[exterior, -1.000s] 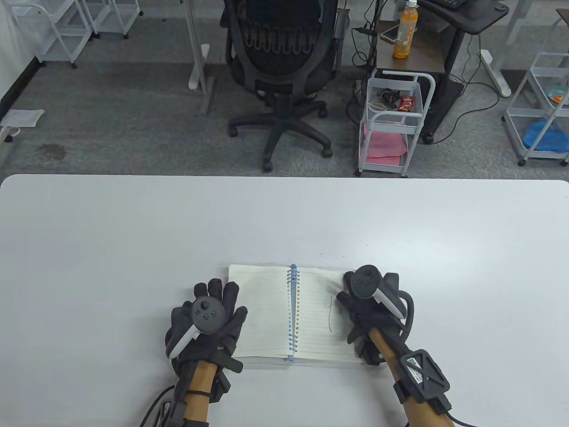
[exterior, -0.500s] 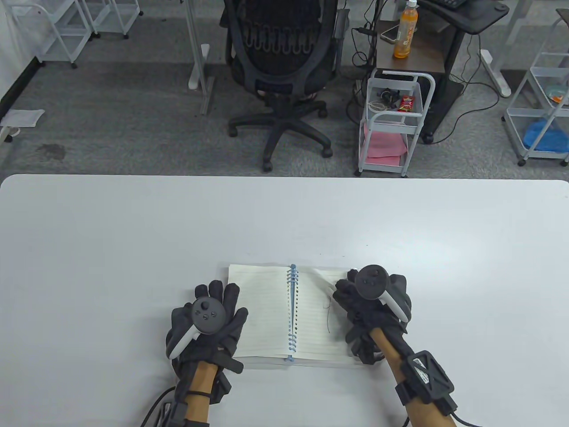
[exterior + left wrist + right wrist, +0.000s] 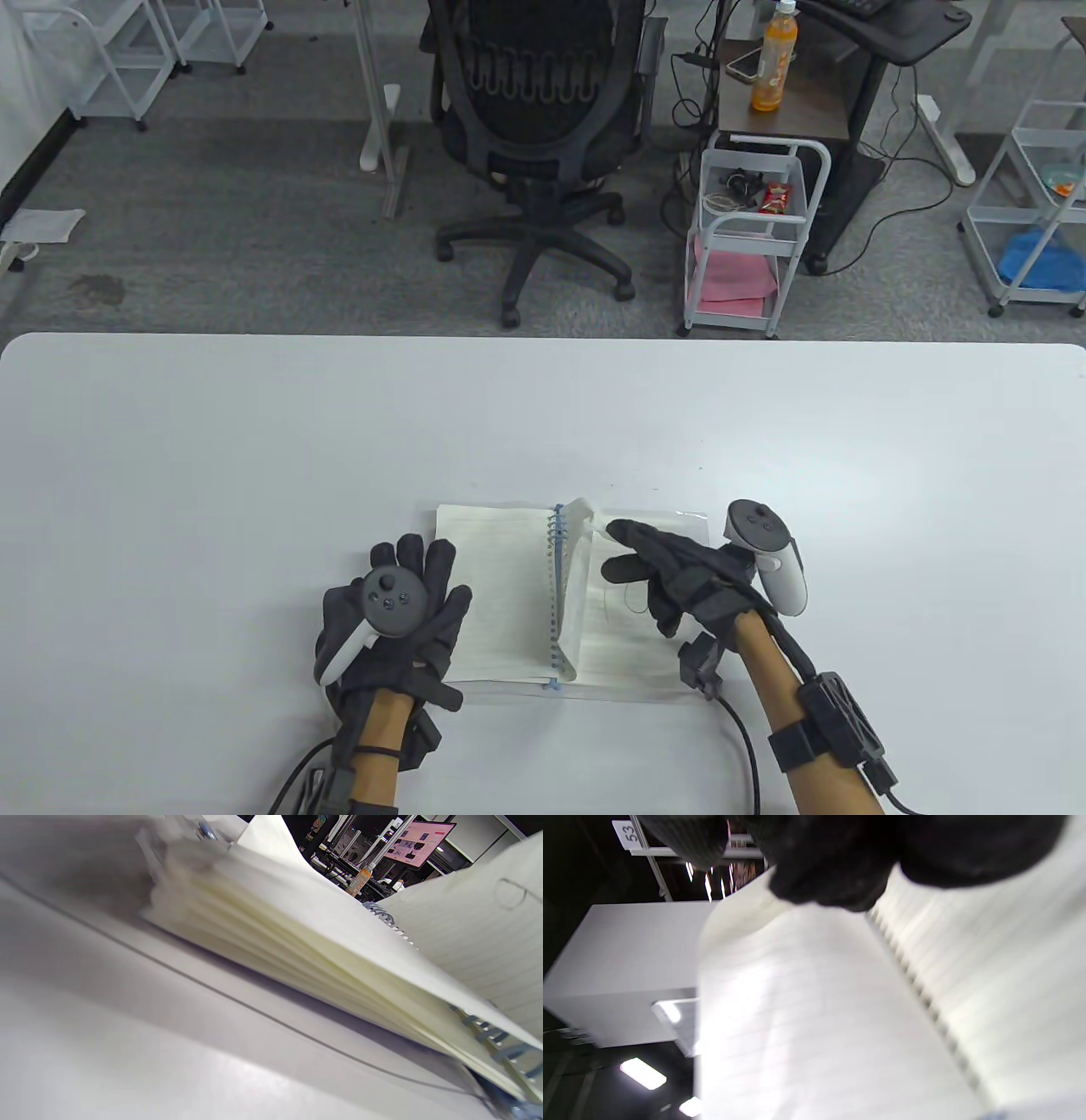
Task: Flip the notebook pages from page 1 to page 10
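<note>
One page (image 3: 570,586) now stands nearly upright by the blue coil (image 3: 554,586), lifted at its top corner by the fingers (image 3: 626,535) of the right hand (image 3: 679,577); a second ago it lay flat under that hand. So a turn is halfway over. The left hand (image 3: 390,615) rests spread and flat on the left side of the notebook (image 3: 501,586), which lies open near the tabletop's (image 3: 254,441) front edge. I cannot tell the page number, nor see whether the thumb pinches the sheet.
</note>
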`<state>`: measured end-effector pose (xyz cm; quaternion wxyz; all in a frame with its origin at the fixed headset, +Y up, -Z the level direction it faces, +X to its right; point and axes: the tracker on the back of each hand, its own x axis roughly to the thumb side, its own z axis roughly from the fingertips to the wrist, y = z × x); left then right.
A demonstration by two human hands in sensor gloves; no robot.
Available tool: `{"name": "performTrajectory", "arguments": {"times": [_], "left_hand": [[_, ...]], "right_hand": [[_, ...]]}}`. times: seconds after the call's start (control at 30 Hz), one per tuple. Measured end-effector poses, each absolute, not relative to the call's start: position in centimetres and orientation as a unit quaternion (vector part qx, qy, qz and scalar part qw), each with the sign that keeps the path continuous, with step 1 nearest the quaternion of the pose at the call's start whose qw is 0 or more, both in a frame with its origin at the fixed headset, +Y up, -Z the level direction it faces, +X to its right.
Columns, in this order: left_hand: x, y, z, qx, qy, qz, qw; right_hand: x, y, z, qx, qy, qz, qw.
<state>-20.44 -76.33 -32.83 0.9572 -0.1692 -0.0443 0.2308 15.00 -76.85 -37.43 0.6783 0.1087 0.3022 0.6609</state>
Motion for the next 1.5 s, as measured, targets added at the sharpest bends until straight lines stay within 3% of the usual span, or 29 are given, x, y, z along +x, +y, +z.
{"name": "performTrajectory", "arguments": {"times": [0.1,0.23,0.4,0.6,0.7,0.87,1.03,1.1,1.33,1.5], "left_hand": [[-20.7,-76.2,-32.8,-0.165,-0.042,0.240,0.956],[-21.3,-75.9,-32.8,-0.157,-0.035,0.253,0.954],[-22.8,-75.2,-32.6,-0.138,-0.015,0.277,0.951],[-23.6,-74.9,-32.4,-0.125,-0.008,0.300,0.946],[-22.8,-75.1,-32.5,-0.132,-0.018,0.286,0.949],[-21.0,-75.6,-32.6,-0.151,-0.041,0.251,0.955],[-19.4,-76.1,-32.7,-0.168,-0.062,0.215,0.960],[-18.9,-76.1,-32.7,-0.169,-0.068,0.205,0.962],[-17.9,-76.4,-32.6,-0.170,-0.079,0.181,0.965],[-17.5,-76.5,-32.6,-0.169,-0.084,0.164,0.968]], "right_hand": [[12.5,-76.9,-36.8,0.152,0.314,0.667,0.658],[8.6,-76.7,-35.2,0.206,0.305,0.742,0.561],[4.1,-77.4,-32.7,0.268,0.350,0.771,0.459],[3.7,-77.4,-32.3,0.275,0.363,0.774,0.441],[4.6,-76.9,-32.7,0.275,0.350,0.754,0.482],[8.8,-73.9,-33.3,0.240,0.235,0.788,0.515],[15.9,-73.0,-32.2,0.156,0.080,0.897,0.405],[18.3,-73.4,-31.6,0.114,0.050,0.930,0.347],[23.1,-74.9,-30.1,-0.001,0.009,0.977,0.212],[23.6,-75.8,-30.1,-0.029,0.047,0.979,0.195]]}}
